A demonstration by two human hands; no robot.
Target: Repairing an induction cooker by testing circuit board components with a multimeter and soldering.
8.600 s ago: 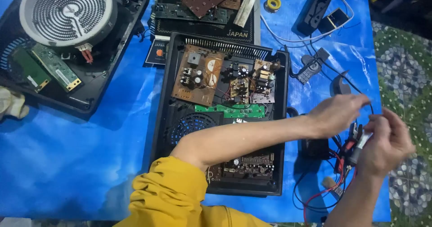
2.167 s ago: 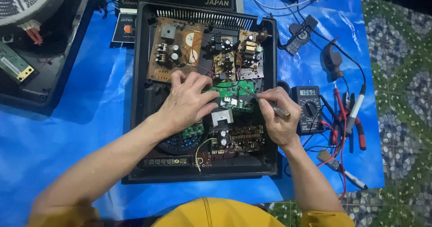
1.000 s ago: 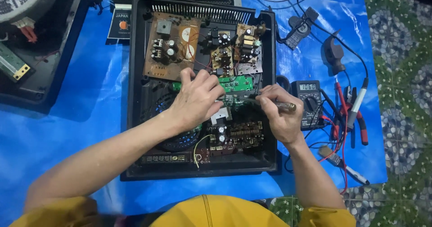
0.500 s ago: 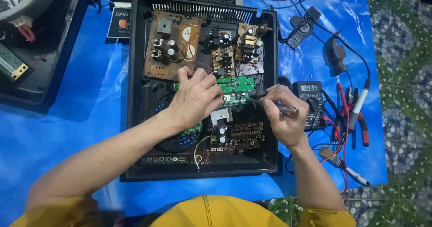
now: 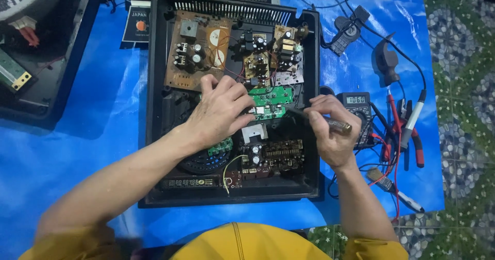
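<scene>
two hands work inside an opened black appliance casing [image 5: 154, 84] that lies flat on a blue tarp [image 5: 93, 115]. the left hand [image 5: 219, 113] rests palm down over the middle of the casing, fingers close together and curled at the tips, pressing on the near edge of a small green circuit board [image 5: 272, 96]. the right hand [image 5: 330, 131] pinches a slim dark tool with a brassy handle [image 5: 330, 123] between thumb and forefingers, much as one holds a pen; its tip points left toward the green board, and i cannot tell whether it touches it. the green board sits in the casing's centre, just below a brown circuit board [image 5: 198, 48] and beside a cluster of smaller boards with capacitors [image 5: 268, 53]. just right of the casing lies a multimeter [image 5: 356, 108] with its display lit, and beyond it red-handled pliers [image 5: 410, 131] and loose probe leads.

the risks i judge from here: the tool tip could slip off its spot and bridge neighbouring contacts or scratch a trace, since the board is crowded and the left fingers partly hide it. if the tool is hot, the left fingertips are very near its tip and could be burned. too much pressure from the left hand could flex the thin board. the tangled leads near the right wrist could snag and pull the meter.
</scene>
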